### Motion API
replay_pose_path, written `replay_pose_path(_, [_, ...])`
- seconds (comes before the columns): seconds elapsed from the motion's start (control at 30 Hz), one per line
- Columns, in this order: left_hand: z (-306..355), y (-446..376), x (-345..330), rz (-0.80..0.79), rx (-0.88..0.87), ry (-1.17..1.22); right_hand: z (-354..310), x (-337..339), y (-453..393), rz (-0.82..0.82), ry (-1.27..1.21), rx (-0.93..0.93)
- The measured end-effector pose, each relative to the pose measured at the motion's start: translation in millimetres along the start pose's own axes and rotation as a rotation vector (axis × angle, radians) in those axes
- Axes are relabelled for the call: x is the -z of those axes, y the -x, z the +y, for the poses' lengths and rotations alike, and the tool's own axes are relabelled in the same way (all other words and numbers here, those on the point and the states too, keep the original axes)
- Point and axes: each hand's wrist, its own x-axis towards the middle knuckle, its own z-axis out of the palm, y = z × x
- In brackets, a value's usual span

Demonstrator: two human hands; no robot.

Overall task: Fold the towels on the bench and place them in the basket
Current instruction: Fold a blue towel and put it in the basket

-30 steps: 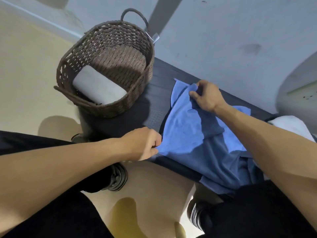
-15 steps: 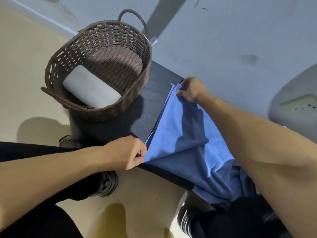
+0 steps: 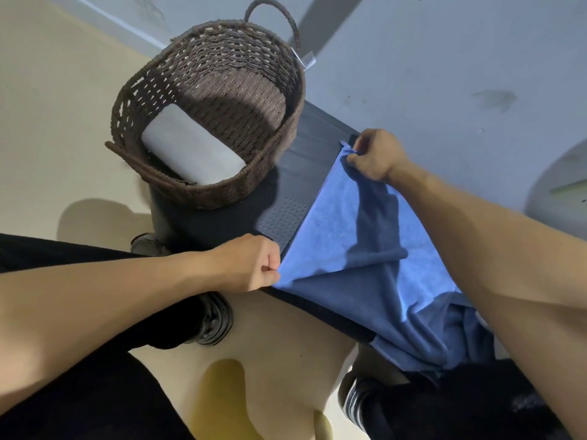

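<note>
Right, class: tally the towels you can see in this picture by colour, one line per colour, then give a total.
Blue towel, spread on the bench, a corner pinched by each hand: 1
White towel, folded in the basket: 1
Total: 2

Plain room: grey wall (image 3: 444, 58), beige floor (image 3: 57, 106), dark bench (image 3: 314, 138)
</note>
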Motion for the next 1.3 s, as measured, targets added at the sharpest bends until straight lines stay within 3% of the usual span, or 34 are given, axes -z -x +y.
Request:
replay_pose_path(0.13, [0,1,9,-0.096,-0.002,-0.018,-1,2,1,0.017,-0.153,-0.057])
replay_pose_path(0.3, [-1,0,18,-0.261,0.143,0.246,-2,14,-2,-0.028,-0.324,-0.131])
replay_pose_path(0.47, [-8,4,19,-0.163,0.259,0.249,1,13,-1,-0.18,-0.399,-0.132])
replay_pose_path(0.63, [-15,5,23,-0.126,0.35,0.287,-2,8,-4,-0.045,-0.27,-0.084])
replay_pose_path(0.77, [-20,7,23,-0.084,0.353,0.275,-7,4,-10,0.018,-0.478,-0.171])
replay_pose_path(0.93, [-24,5,24,0.034,0.433,0.421,-11,0,-20,0.098,-0.538,-0.161])
replay_pose_path(1.13, [-25,3,27,-0.003,0.438,0.349,-13,-11,-29,0.063,-0.2,0.065])
replay_pose_path(1.3, [-29,5,18,0.1,0.384,0.469,-14,-11,-35,0.044,-0.177,0.042])
